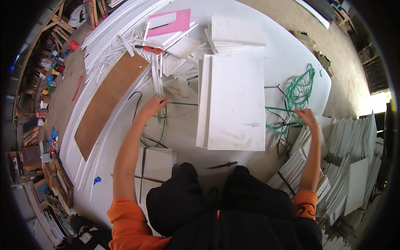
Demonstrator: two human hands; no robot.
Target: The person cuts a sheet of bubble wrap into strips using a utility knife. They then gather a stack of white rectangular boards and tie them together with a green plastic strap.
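Far left of the frame is a long brown board (109,100) lying on the white floor sheet (283,54). Just right of it, the left hand (153,106) has its grip pinched shut on a thin green strap (183,103) that runs toward the stack of white panels (233,102) at centre. At right, the right hand (307,117) is closed on a loose green strap tangle (300,89). More white panels (350,166) are piled at lower right, with bare dirt floor beyond at the upper right.
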